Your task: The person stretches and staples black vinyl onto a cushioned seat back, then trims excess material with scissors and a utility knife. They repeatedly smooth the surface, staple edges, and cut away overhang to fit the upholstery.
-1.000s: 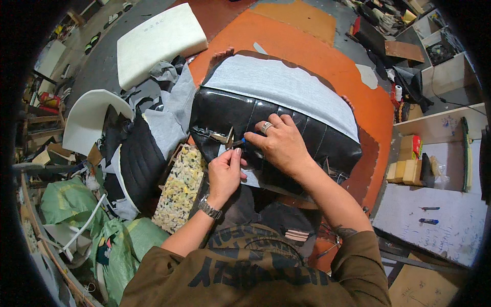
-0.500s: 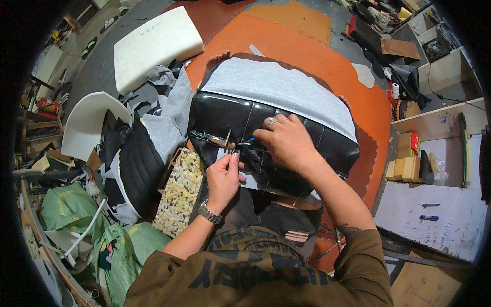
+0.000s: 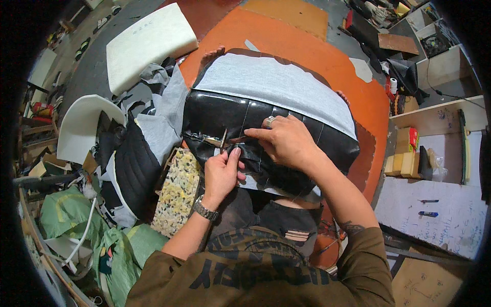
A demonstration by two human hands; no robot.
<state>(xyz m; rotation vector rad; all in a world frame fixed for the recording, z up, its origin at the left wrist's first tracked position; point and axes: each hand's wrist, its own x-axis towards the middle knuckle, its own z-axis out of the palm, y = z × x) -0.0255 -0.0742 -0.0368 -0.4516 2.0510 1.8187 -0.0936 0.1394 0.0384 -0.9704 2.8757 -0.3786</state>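
Note:
A glossy black seat cover (image 3: 215,111) with a pale grey fabric panel (image 3: 266,78) lies across my lap. My left hand (image 3: 221,171) pinches the cover's folded near edge between thumb and fingers, beside a small metal piece (image 3: 214,140) with a narrow upright part. My right hand (image 3: 286,139), a ring on one finger, rests over the middle of the cover. Its index finger points left along a thin brownish thing near the metal piece. The other fingers are curled, and what they hold is hidden under the hand.
A speckled foam block (image 3: 176,192) stands to my left, with a black ribbed cover (image 3: 137,176) and green sacks (image 3: 71,210) farther left. A white foam pad (image 3: 151,48) lies beyond on the orange sheet (image 3: 302,46). Shelves (image 3: 445,107) line the right.
My right hand's index finger has straightened and moved slightly left toward the metal piece. My left hand stays pinched on the cover's edge. The view has shifted a little.

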